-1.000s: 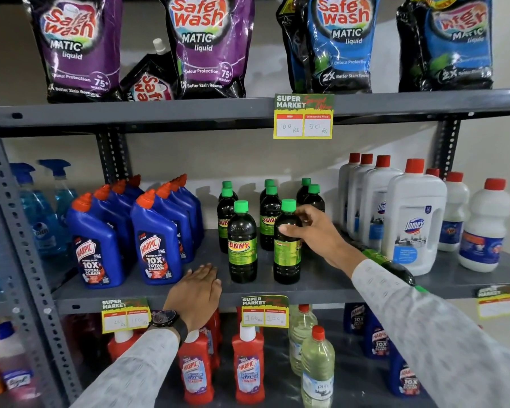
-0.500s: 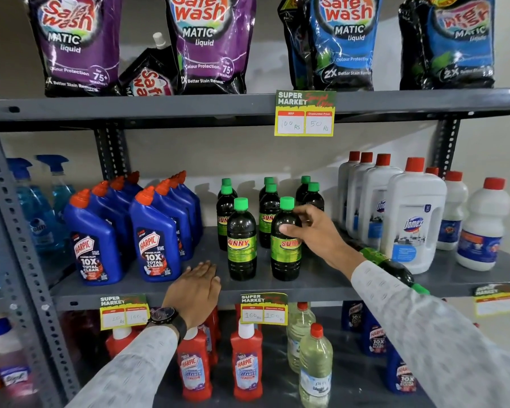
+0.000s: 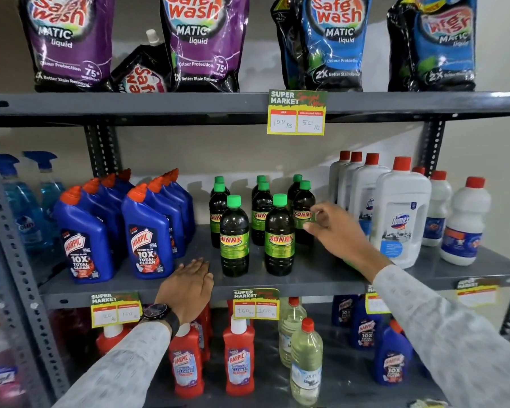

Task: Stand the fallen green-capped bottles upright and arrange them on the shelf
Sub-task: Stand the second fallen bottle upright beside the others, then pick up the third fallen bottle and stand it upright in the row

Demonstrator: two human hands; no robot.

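At frame centre, my right hand (image 3: 333, 231), fingers apart, is leaving the now-standing bottle (image 3: 279, 235); left hand (image 3: 186, 287) is resting flat.

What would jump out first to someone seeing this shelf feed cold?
Likely the cluster of green-capped Sunny bottles standing upright mid-shelf, between the blue Harpic bottles and the white Domex bottles. The right hand reaches in with its fingers at the label of the right rear Sunny bottle, while the left hand rests flat on the shelf's front edge. Above, big Safe Wash pouches fill the top shelf.
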